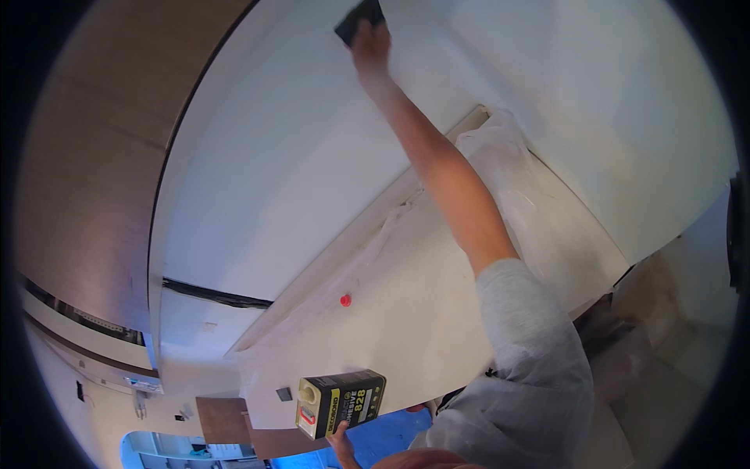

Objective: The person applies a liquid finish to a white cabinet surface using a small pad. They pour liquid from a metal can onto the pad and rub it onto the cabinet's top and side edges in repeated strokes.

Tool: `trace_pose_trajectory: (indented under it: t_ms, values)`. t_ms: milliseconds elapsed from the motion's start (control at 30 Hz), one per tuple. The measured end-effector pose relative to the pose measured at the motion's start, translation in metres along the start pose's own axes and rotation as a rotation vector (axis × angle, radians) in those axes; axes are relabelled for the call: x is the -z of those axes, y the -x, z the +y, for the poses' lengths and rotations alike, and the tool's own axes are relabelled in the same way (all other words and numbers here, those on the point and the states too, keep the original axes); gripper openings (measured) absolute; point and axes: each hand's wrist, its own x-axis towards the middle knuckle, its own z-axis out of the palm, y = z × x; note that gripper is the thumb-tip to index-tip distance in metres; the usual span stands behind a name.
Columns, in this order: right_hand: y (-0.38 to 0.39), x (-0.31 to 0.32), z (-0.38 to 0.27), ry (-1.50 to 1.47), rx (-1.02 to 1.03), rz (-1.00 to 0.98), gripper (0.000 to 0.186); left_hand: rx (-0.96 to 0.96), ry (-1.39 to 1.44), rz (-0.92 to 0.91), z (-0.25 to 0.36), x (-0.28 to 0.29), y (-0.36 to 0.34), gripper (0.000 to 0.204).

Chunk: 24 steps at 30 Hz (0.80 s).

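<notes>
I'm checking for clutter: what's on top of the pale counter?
A small red object, a dark grey square and translucent plastic sheeting. What lies behind the tin and the right arm can't be seen.

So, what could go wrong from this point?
The left hand holds the black-and-yellow rectangular can tilted near the cream worktop's edge; a slip might drop or spill it.
The right hand stretches far up with the dark flat pad, so control could suffer.
The small red cap-like piece lies loose and might get knocked away.

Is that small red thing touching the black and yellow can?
Apart: the head view shows pale surface between the small red thing and the can.
</notes>
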Motion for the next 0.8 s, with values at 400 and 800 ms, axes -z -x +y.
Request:
trace_pose_trajectory:
  t_ms: [400, 800]
  values:
    - [0.073, -0.048, -0.086, 0.066, 0.211, -0.319, 0.058, 0.112, 0.016, -0.047, 0.011, 0.001, 0.003, 0.075]
    - [-0.010, -0.063, -0.022, -0.123, 0.068, 0.010, 0.036, 0.198, -0.436, -0.128, -0.009, 0.039, -0.003, 0.063]
